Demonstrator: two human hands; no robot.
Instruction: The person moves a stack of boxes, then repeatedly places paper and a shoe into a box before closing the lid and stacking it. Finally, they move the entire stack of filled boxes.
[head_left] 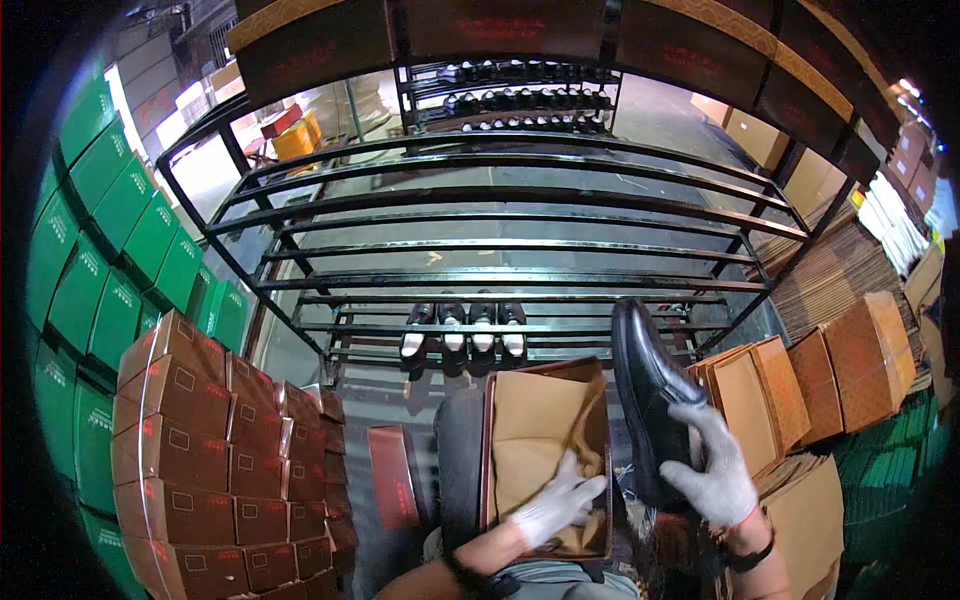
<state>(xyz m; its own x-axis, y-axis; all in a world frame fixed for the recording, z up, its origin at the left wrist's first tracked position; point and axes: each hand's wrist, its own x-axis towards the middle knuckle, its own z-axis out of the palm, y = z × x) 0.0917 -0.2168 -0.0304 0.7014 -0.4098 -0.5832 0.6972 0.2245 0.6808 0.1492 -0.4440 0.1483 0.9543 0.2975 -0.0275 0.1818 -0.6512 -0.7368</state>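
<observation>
My right hand [712,470], in a white glove, grips a shiny black leather shoe [645,370] by its heel end. The shoe is held toe up, just right of an open shoebox [487,470] by my lap. Inside that box lies brown wrapping paper [535,410], creased and folded up along its right side. My gloved left hand [562,503] reaches into the box, its fingers closed at the raised fold of the paper; the fingertips are partly hidden there.
A black metal rack [500,247] stands ahead, with several black shoes [482,325] low down. Brown shoeboxes [180,450] and green boxes [75,300] are stacked left. A reddish-brown box piece [393,475] lies beside my leg. Orange-brown boxes [860,350] and cardboard sheets [805,510] fill the right.
</observation>
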